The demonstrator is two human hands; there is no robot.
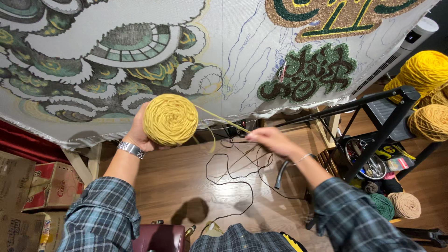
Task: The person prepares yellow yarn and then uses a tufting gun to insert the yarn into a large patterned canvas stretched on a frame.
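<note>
— So what fills the view, biggest first?

— Overhead, from nine to two o'clock, hangs a stretched tufting cloth (233, 60) with green and ochre patterns. Below it lies the wooden floor (186, 177), crossed by a thin black cable (233, 183). At three o'clock a black rack (382, 126) carries yellow yarn cones (427, 70).

— And the person's hands?

— The left hand (137, 133), at ten o'clock from the person's lap, cups a mustard yarn ball (170, 120) from behind, fingers wrapped round it; a metal watch band (130, 149) sits on that wrist. The right hand (270, 140), at one o'clock, has its fingers pressed together, pinching the yarn strand (221, 119) that runs taut from the ball.

— Where is the ball?

— Held up in the air, before the cloth's lower edge.
</note>
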